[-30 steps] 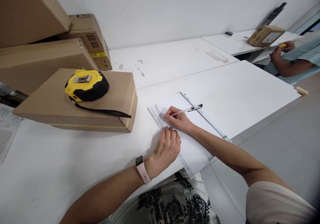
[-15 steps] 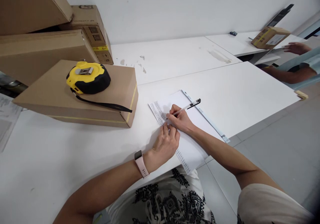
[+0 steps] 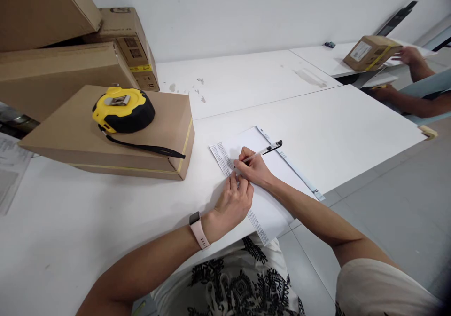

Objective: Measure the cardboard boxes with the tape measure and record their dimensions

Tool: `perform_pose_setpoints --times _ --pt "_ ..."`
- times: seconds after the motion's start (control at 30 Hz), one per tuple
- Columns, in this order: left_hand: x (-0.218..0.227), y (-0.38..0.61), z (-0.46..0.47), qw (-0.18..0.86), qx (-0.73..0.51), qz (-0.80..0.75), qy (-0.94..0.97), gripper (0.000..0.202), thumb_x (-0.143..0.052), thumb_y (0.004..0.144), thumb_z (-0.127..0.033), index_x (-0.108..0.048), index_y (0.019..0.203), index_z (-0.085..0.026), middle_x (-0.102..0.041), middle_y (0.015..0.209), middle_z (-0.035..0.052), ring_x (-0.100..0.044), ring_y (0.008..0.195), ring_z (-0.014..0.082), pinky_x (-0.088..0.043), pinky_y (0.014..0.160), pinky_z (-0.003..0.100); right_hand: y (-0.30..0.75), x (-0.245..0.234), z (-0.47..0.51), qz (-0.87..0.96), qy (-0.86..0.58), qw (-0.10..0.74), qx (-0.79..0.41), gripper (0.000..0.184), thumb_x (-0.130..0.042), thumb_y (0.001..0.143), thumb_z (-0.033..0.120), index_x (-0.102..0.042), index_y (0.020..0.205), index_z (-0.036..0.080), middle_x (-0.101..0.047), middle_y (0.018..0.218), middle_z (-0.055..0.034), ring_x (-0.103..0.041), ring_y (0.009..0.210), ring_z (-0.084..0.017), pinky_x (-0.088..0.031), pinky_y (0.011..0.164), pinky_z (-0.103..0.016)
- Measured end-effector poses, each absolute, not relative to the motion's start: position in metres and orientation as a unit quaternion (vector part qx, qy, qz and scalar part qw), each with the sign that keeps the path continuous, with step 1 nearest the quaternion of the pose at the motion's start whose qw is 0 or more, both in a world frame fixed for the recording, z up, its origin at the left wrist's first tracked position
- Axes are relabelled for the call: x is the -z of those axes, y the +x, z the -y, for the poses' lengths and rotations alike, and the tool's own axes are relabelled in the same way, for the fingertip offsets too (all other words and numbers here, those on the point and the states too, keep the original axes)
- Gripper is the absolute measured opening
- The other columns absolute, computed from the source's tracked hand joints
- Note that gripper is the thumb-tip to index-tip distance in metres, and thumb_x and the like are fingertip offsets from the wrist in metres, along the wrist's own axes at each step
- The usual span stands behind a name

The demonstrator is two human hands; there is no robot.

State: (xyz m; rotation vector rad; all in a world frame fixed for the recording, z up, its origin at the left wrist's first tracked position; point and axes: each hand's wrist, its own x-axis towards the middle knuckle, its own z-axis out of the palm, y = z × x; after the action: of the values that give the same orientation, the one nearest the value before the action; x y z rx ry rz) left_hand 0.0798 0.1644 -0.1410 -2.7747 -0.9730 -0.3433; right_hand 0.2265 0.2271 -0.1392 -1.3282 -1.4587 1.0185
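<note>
A white sheet of paper (image 3: 282, 184) with small writing along its left side lies on the table near its front edge. My right hand (image 3: 256, 166) grips a clear pen (image 3: 269, 148) with a black cap end, its tip at the written lines. Just below it, my left hand (image 3: 235, 197) rests palm down on the sheet's left edge, fingers stretched out and holding nothing. To the left, a yellow and black tape measure (image 3: 123, 109) with a black strap sits on a closed cardboard box (image 3: 141, 161).
Larger cardboard boxes (image 3: 56, 71) are stacked at the back left against the wall. The white table (image 3: 338, 128) runs to the right. At the far right another person's hand (image 3: 412, 57) touches a small taped box (image 3: 369, 55).
The other person's box at the far right has turned and shifted left, with a hand now at it. My hands and the pen look almost the same.
</note>
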Motion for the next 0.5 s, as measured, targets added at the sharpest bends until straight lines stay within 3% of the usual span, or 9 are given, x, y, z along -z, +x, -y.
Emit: perform_pose_setpoints --times 0.5 --pt "0.14 0.0793 -0.1647 0.118 0.107 0.324 -0.932 0.031 -0.048 0.1 -0.019 -0.063 0.12 -0.001 -0.066 0.119 0.0255 -0.062 0.122 0.0406 -0.053 0.099 0.047 0.226 0.1387 -0.2268 0.583 -0.539 0.442 -0.418 0.023 -0.063 0.076 0.025 -0.042 0.067 0.023 -0.038 0.059 0.0072 -0.034 0.054 -0.01 -0.027 0.05 -0.027"
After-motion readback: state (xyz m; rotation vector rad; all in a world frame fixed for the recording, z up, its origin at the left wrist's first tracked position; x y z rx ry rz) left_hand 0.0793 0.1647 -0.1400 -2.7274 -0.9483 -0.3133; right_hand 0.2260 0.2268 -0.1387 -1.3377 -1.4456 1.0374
